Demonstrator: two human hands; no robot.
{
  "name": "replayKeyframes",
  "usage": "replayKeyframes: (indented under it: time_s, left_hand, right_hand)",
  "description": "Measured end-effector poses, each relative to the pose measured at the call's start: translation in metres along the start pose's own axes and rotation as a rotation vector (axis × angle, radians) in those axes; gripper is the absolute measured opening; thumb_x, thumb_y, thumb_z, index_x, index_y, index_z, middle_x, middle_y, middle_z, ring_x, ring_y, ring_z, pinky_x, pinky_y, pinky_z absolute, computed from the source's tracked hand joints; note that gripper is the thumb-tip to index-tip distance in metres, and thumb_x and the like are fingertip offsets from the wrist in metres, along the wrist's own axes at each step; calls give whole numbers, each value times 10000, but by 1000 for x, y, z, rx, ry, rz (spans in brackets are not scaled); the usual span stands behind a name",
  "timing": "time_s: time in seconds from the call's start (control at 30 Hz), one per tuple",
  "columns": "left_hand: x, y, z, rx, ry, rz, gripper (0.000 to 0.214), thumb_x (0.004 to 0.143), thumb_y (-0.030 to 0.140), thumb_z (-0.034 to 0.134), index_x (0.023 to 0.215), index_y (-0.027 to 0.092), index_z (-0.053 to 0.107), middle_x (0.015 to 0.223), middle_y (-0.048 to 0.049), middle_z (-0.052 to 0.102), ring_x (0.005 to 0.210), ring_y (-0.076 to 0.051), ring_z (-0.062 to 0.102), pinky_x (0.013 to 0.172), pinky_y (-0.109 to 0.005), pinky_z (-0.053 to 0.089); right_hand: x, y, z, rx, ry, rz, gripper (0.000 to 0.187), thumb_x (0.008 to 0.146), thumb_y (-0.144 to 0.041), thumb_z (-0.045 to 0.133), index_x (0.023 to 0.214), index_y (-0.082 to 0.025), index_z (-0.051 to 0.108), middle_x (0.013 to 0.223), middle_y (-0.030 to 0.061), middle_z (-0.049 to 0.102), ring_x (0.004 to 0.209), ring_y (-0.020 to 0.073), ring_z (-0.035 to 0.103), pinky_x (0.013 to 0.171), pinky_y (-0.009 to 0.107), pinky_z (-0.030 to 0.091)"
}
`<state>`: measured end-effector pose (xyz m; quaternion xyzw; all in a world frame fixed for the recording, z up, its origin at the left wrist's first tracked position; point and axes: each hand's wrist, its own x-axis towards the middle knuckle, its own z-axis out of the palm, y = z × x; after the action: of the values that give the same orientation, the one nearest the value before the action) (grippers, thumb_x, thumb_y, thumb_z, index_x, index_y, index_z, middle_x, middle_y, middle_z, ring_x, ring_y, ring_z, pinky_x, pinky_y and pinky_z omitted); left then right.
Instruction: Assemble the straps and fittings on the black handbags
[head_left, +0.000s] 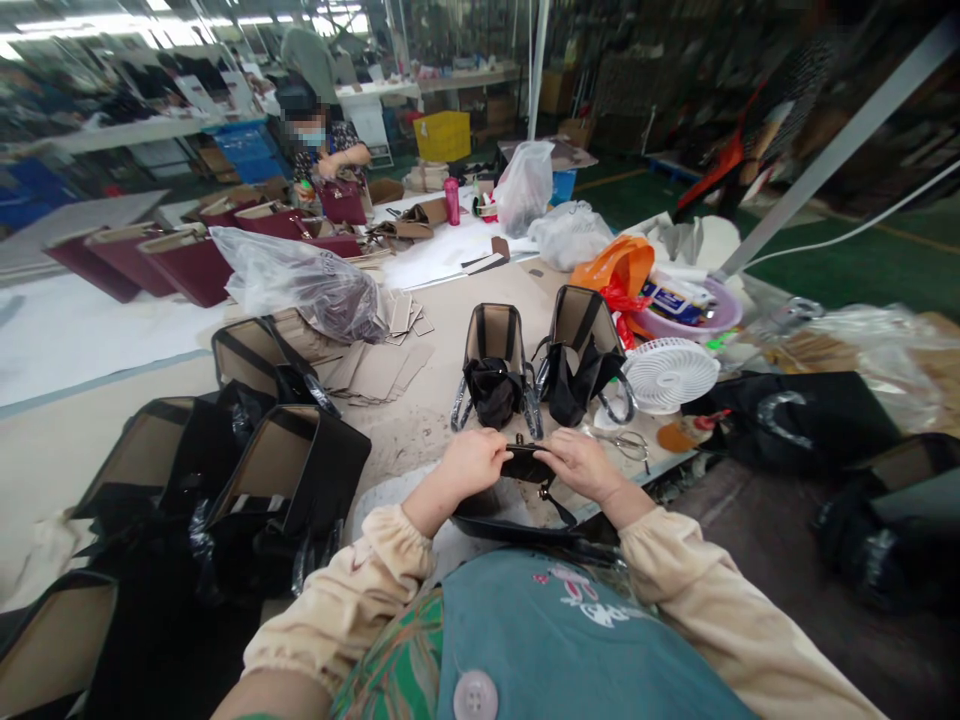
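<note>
Both of my hands grip the upper edge of a black handbag (495, 527) held close to my apron. My left hand (476, 462) pinches the edge from the left, and my right hand (583, 462) does the same from the right, fingers closed. A dark strap with a small metal clasp hangs below my right fingers. Just beyond my hands, two black handbags with beige linings, one on the left (510, 335) and one on the right (589, 320), stand open on the table. Scissors (631, 440) lie beside my right hand.
Several black bags (300, 470) crowd the left. A white fan (670, 372), a bottle of orange-brown liquid (679, 433) and a purple basin (724, 312) stand to the right. Beige pieces (375, 372) and a plastic bag (300, 285) lie ahead. A co-worker (326, 150) handles a maroon bag.
</note>
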<state>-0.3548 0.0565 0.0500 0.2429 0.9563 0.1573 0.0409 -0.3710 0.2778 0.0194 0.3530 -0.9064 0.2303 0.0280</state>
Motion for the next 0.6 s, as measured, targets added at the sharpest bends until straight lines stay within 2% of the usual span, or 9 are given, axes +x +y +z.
replayKeyframes:
  time_s: [0.17, 0.4, 0.6]
  left_hand:
    - [3, 1, -1, 11, -6, -20, 204, 861, 318, 470, 781, 181, 599, 811, -31, 630, 748, -158, 578, 670, -244, 426]
    - [4, 2, -3, 9, -9, -39, 195, 869, 295, 458, 801, 185, 604, 821, -33, 634, 775, -158, 582, 692, -243, 422]
    - [5, 0, -2, 11, 1, -44, 193, 862, 306, 467, 790, 187, 601, 814, -27, 631, 756, -158, 576, 671, -243, 420]
  right_hand:
    - [1, 4, 4, -27, 14, -30, 333, 917, -353, 390, 825, -175, 656, 675, 40, 570, 695, 150, 515, 658, 275, 381]
    - [-5, 19, 9, 1, -10, -26, 325, 870, -432, 476, 1021, -200, 645, 747, 43, 623, 715, 155, 565, 649, 264, 420]
    - [-9, 21, 9, 61, 42, 49, 462, 796, -429, 584, 1194, -199, 534, 973, 72, 657, 863, 189, 611, 768, 297, 471]
